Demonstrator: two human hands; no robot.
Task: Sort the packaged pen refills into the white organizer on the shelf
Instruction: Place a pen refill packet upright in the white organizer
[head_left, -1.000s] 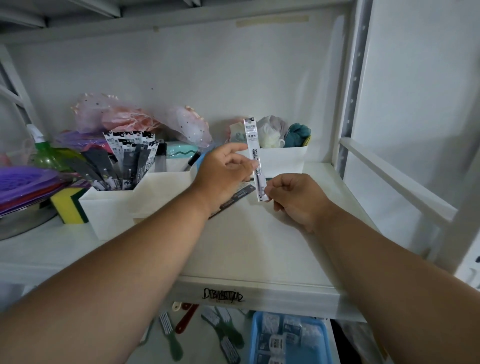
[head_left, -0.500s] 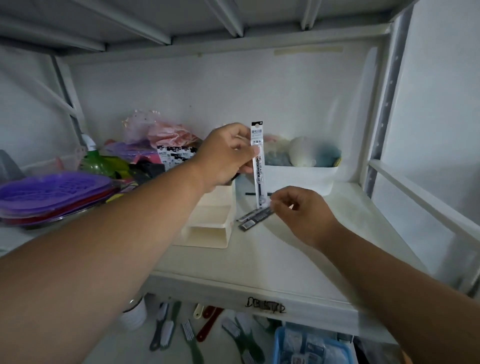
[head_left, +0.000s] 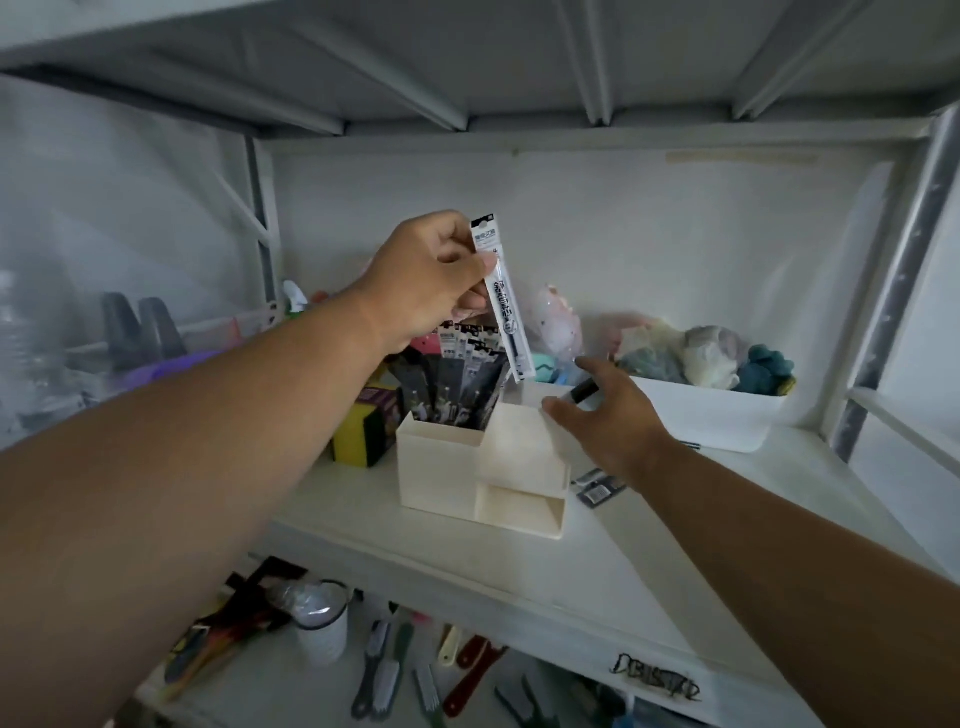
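The left hand (head_left: 431, 280), pinching the packaged refill (head_left: 503, 299) near its top, had lifted it since a moment earlier until its lower end hung just above the white organizer (head_left: 467, 467), while the right hand (head_left: 602, 415), fingers spread, had let go and touched the organizer's top, so insertion looked imminent.

This looked like a household storage corner, not a shop or office. A white metal shelf (head_left: 467, 551) stood against a plain wall and carried mixed domestic odds and ends: a white bin (head_left: 717, 421) of bundled cloths, a yellow-and-green sponge (head_left: 358, 436), a purple plastic tray (head_left: 171, 364) and a spray bottle (head_left: 295, 299). On the level below lay brushes (head_left: 382, 670) and a cup (head_left: 322, 629), loosely scattered.
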